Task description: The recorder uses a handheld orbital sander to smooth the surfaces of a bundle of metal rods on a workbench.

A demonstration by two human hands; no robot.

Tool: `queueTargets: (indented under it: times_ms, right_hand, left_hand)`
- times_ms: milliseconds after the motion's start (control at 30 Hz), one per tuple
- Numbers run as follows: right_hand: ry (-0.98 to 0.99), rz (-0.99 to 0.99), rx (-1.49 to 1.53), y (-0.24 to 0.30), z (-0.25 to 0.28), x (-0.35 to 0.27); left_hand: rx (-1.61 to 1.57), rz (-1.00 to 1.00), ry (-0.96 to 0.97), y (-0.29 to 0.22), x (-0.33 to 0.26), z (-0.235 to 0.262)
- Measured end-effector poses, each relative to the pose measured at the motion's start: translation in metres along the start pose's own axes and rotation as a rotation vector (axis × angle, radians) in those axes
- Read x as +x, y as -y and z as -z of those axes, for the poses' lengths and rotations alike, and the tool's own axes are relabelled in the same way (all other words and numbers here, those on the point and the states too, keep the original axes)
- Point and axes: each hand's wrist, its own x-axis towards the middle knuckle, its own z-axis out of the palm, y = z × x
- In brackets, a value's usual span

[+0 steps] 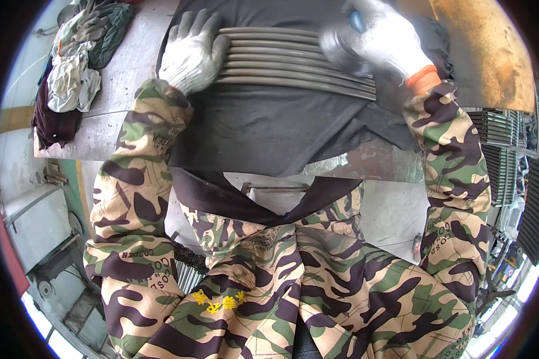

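Observation:
Several slim grey metal rods (275,60) lie side by side in a row on a dark cloth (251,128). Over their left ends rests my left hand (191,52), in a pale work glove, flat with the fingers spread. My right hand (384,40), gloved in white with an orange cuff, is above the rods' right part. Its fingers are wrapped round a blurred tool with a blue part (357,21) and a round grey part beneath. Motion smear hides the tool's exact kind and whether it touches the rods.
Crumpled cloths and garments (72,81) are heaped on the table's left side. A rust-stained board (485,54) lies at the right. Beyond it, racks hold stacked dark metal bars (500,155). The table's near edge (365,173) runs just in front of my body.

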Motion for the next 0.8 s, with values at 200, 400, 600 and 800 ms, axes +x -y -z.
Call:
queueTargets:
  times_ms: [200,400,600,800]
  right_hand:
    - [-0.083,0.065,0.015,-0.006,-0.004,-0.018]
    - [-0.124,0.142,0.049,0.006,-0.002,-0.026]
    - [0.016,-0.038,-0.047,-0.009,-0.017,-0.025]
    - [0.042,-0.058,-0.061,0.001,0.000,-0.019]
  left_hand:
    - [-0.019,-0.056,-0.183,-0.002,-0.015,0.004]
    - [-0.012,0.087,0.120,0.010,-0.006,0.011]
    - [-0.072,-0.021,-0.157,-0.005,-0.023,0.006]
    - [0.009,-0.070,-0.186,0.007,-0.012,-0.008]
